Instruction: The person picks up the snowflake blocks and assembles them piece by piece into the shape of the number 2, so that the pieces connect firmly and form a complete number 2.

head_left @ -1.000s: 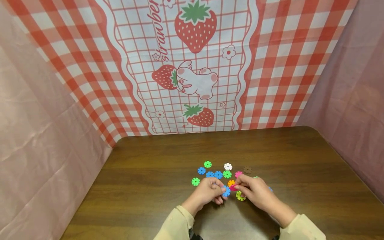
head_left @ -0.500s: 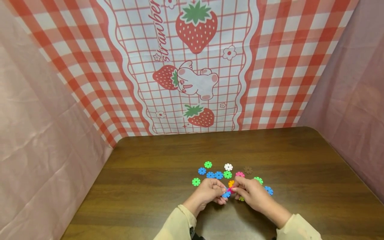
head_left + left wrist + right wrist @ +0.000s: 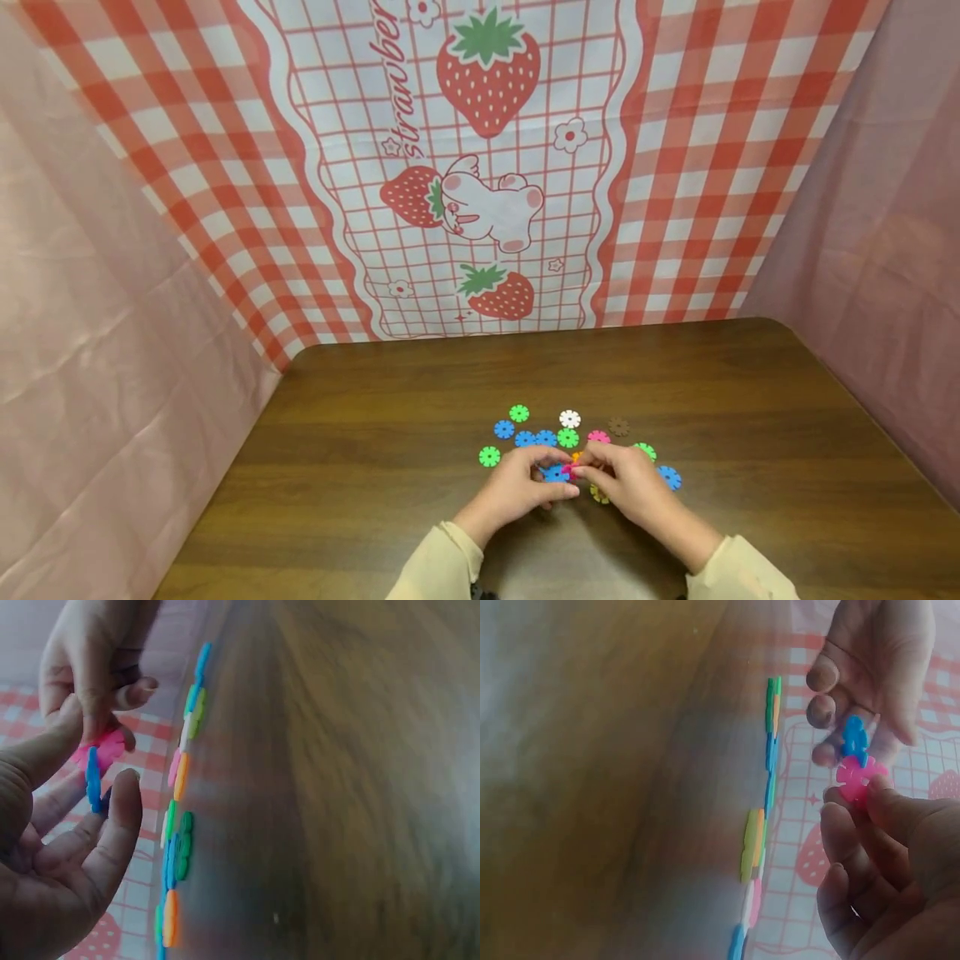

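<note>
My right hand (image 3: 633, 482) pinches a pink notched interlocking disc (image 3: 859, 778) between thumb and fingertips. A blue notched disc (image 3: 853, 739) is joined edge-on to the pink one, at an angle to it, above the table. Around the blue disc my left hand (image 3: 521, 483) is spread, its thumb apart from the disc in the head view. In the left wrist view the blue disc (image 3: 93, 780) stands between the left hand's parted fingers, and whether a fingertip touches it is unclear. Under the hands lie a partly hidden orange disc (image 3: 576, 457) and a yellow one (image 3: 598, 493).
Several loose notched discs lie flat on the wooden table (image 3: 360, 467) beyond the hands, among them a white disc (image 3: 570, 418), a brown disc (image 3: 618, 427) and a green disc (image 3: 489, 456). Another blue disc (image 3: 670, 477) lies beside the right hand. A checked strawberry cloth (image 3: 487, 208) hangs behind.
The pink and blue discs have come together from side by side to joined. My left thumb has moved off the blue disc and its fingers have parted; the right hand still pinches the pink disc.
</note>
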Demonstrator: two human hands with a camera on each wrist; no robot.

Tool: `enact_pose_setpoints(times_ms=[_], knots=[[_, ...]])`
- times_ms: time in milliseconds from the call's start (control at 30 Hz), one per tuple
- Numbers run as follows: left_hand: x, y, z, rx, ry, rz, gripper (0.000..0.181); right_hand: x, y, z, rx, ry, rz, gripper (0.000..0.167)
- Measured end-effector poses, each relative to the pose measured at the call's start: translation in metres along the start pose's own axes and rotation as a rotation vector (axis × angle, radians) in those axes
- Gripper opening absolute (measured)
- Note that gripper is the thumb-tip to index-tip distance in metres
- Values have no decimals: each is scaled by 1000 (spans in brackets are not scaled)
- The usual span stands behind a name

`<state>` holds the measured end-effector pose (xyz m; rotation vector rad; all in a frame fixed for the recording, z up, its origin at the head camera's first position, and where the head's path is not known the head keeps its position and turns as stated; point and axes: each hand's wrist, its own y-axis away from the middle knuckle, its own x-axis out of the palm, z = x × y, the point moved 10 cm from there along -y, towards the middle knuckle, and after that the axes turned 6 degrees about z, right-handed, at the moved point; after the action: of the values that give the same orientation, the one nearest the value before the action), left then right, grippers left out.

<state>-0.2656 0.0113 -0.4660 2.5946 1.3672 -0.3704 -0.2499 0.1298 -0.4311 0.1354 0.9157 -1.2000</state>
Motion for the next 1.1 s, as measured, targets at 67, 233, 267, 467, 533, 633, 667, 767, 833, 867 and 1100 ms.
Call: enact_pose_setpoints(times_ms=[67, 233, 267, 467, 533, 633, 667, 767, 833, 867, 1100], knots=[[-2, 1, -7, 41, -158, -19, 26, 3, -1, -1, 30, -20, 27, 11], [-11, 4, -13, 67, -368, -61, 15, 11, -4, -3, 73, -57, 96, 10], [-14, 5, -14, 67, -380, -67, 14, 12, -5, -4, 76, -53, 102, 10], [-37, 14, -12, 61, -429, -122, 16, 21, -12, -5, 70, 106, 144, 7], [-42, 17, -10, 55, -445, -133, 16, 27, -16, -5, 66, 144, 175, 7], [-48, 21, -8, 52, -474, -137, 14, 37, -20, -2, 53, 149, 224, 10], [-50, 23, -7, 48, -482, -136, 14, 40, -22, -1, 48, 142, 239, 12], [-54, 27, -4, 41, -508, -139, 14, 49, -27, 3, 31, 149, 284, 14], [-57, 30, -1, 28, -509, -139, 15, 54, -30, 6, 20, 159, 314, 15], [-59, 31, 0, 23, -511, -141, 15, 57, -31, 6, 20, 161, 332, 16], [-62, 37, 4, 17, -519, -145, 16, 70, -36, 11, 12, 211, 401, 19]])
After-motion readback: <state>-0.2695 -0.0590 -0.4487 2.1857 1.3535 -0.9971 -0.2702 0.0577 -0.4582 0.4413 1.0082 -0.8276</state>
